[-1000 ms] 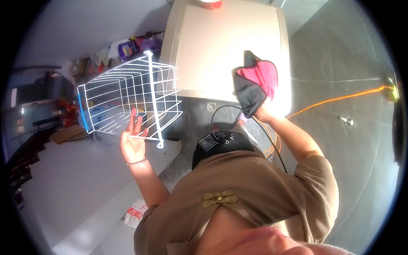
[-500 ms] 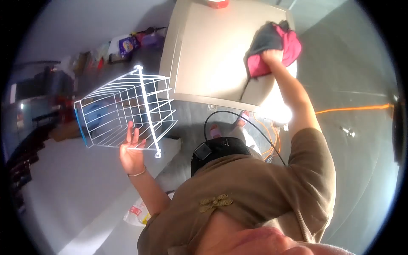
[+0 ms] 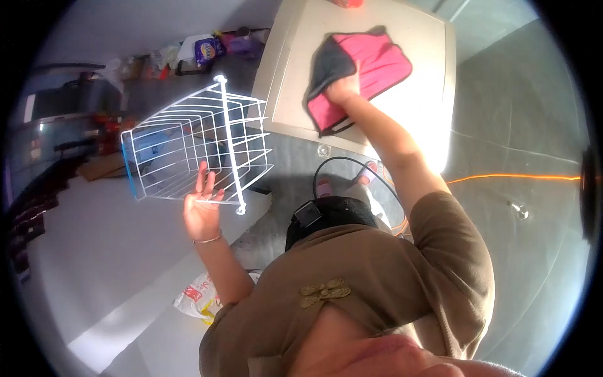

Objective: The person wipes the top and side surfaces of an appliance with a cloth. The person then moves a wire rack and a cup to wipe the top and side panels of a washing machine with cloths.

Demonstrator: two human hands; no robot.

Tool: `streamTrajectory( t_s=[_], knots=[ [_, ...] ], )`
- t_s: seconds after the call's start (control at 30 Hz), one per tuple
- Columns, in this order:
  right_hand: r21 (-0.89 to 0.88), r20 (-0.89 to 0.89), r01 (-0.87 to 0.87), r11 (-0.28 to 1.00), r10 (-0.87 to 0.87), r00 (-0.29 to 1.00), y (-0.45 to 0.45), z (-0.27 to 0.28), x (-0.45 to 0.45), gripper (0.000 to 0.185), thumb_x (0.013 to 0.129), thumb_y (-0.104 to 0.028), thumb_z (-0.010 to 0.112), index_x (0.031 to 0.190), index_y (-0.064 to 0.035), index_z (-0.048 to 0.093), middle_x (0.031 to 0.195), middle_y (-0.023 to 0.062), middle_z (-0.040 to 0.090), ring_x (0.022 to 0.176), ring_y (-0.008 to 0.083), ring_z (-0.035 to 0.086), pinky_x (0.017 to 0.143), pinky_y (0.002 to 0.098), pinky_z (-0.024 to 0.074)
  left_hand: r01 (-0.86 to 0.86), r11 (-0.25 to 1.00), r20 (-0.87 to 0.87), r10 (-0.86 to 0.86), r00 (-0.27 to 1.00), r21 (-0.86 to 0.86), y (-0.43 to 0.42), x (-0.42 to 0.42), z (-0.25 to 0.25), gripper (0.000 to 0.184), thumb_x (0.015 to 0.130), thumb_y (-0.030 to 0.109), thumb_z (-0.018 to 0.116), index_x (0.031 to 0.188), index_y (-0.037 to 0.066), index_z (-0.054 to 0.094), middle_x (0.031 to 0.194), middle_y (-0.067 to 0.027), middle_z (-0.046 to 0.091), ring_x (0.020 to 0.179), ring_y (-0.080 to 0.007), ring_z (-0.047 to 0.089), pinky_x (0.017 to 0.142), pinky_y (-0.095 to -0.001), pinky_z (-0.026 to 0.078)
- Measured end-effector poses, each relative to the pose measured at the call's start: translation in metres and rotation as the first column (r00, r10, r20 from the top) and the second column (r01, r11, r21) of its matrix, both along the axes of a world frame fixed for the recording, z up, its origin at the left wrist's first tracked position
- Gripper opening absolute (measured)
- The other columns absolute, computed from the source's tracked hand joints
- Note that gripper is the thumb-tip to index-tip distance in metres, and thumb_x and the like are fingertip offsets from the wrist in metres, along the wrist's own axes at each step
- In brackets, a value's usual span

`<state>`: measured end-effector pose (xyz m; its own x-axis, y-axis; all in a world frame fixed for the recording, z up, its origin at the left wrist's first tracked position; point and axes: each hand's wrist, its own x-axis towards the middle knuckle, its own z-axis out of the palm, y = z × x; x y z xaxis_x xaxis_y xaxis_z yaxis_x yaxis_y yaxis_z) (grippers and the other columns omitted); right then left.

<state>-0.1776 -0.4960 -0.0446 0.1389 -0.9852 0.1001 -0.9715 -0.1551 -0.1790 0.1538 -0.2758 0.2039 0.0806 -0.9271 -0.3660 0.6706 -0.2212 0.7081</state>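
Observation:
My left hand [image 3: 202, 213] grips the lower edge of a white wire basket [image 3: 228, 135], with some fingers sticking up past the wire. The basket is tilted on its side in the air, left of the table. On the pale tabletop [image 3: 286, 94] lies a pink and black cloth [image 3: 383, 60], spread fairly flat with its black side folded over at the left. My right hand [image 3: 345, 89] presses on this cloth and holds it; part of its fingers is hidden in the folds.
A red item [image 3: 347, 2] sits at the table's far edge. Bags and packets, among them a purple packet [image 3: 207, 50], lie at the back left. An orange cord [image 3: 515, 177] runs across the floor at right. A white plastic bag [image 3: 200, 295] lies at lower left.
My right hand has moved left across the tabletop with the cloth, which is now spread wider. My left hand still holds the basket, and the view has shifted slightly.

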Motion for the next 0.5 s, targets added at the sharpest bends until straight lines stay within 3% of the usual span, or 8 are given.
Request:
streamTrajectory(
  t_s=[0.03, 0.17, 0.2, 0.23, 0.4, 0.5],
  knots=[
    [0.209, -0.063, -0.046, 0.977, 0.061, 0.996, 0.010, 0.015, 0.015, 0.061, 0.096, -0.045, 0.033, 0.151, -0.0186, 0.029, 0.159, 0.0038, 0.023, 0.147, 0.0261, 0.016, 0.112, 0.0662, 0.0050, 0.017, 1.000, -0.025, -0.017, 1.000, -0.018, 0.000, 0.002, -0.002, 0.060, 0.086, 0.007, 0.034, 0.144, -0.008, 0.026, 0.154, -0.0155, 0.030, 0.131, -0.0283, 0.048, 0.089, -0.0489, 0.054],
    [0.267, -0.020, -0.245, 0.932, 0.260, 0.965, 0.061, 0.033, 0.046, 0.061, 0.097, -0.045, 0.032, 0.152, -0.0184, 0.027, 0.159, 0.0036, 0.020, 0.148, 0.0260, 0.012, 0.112, 0.0663, 0.0051, 0.034, 0.998, -0.087, -0.039, 0.995, -0.052, -0.002, 0.008, -0.007, 0.060, 0.087, 0.007, 0.035, 0.144, -0.008, 0.024, 0.154, -0.0158, 0.028, 0.132, -0.0301, 0.046, 0.088, -0.0509, 0.054],
    [0.198, 0.017, -0.290, 0.936, 0.293, 0.956, 0.073, 0.029, 0.052, 0.061, 0.097, -0.044, 0.032, 0.152, -0.0188, 0.026, 0.160, 0.0035, 0.019, 0.148, 0.0257, 0.011, 0.112, 0.0667, 0.0054, 0.051, 0.997, -0.149, -0.058, 0.987, -0.054, -0.002, 0.012, -0.009, 0.063, 0.087, 0.004, 0.034, 0.148, -0.005, 0.020, 0.155, -0.0135, 0.028, 0.132, -0.0292, 0.046, 0.091, -0.0530, 0.051],
    [0.267, -0.004, -0.382, 0.885, 0.398, 0.917, 0.087, 0.047, 0.054, 0.060, 0.097, -0.043, 0.033, 0.151, -0.0194, 0.027, 0.160, 0.0035, 0.019, 0.148, 0.0260, 0.011, 0.111, 0.0674, 0.0053, 0.047, 0.997, -0.153, -0.056, 0.987, -0.059, -0.001, 0.014, -0.010, 0.063, 0.087, 0.004, 0.034, 0.148, -0.005, 0.020, 0.155, -0.0135, 0.028, 0.132, -0.0292, 0.046, 0.091, -0.0530, 0.051],
    [0.150, 0.048, -0.635, 0.758, 0.636, 0.770, 0.106, 0.033, 0.034, 0.059, 0.095, -0.040, 0.036, 0.150, -0.0204, 0.031, 0.158, 0.0027, 0.026, 0.147, 0.0223, 0.016, 0.116, 0.0588, 0.0058, 0.033, 0.999, -0.135, -0.037, 0.990, -0.035, -0.002, 0.019, -0.015, 0.063, 0.087, 0.006, 0.034, 0.147, -0.006, 0.021, 0.155, -0.0146, 0.028, 0.131, -0.0301, 0.047, 0.088, -0.0526, 0.052],
    [0.233, -0.078, -0.577, 0.783, 0.606, 0.791, 0.072, 0.043, 0.013, 0.059, 0.094, -0.038, 0.036, 0.149, -0.0170, 0.033, 0.156, 0.0035, 0.028, 0.146, 0.0232, 0.020, 0.119, 0.0517, 0.0052, 0.015, 0.999, -0.108, -0.018, 0.994, -0.032, -0.001, 0.017, -0.015, 0.062, 0.086, 0.006, 0.034, 0.146, -0.007, 0.022, 0.154, -0.0158, 0.029, 0.130, -0.0309, 0.049, 0.087, -0.0521, 0.053]
  ],
)
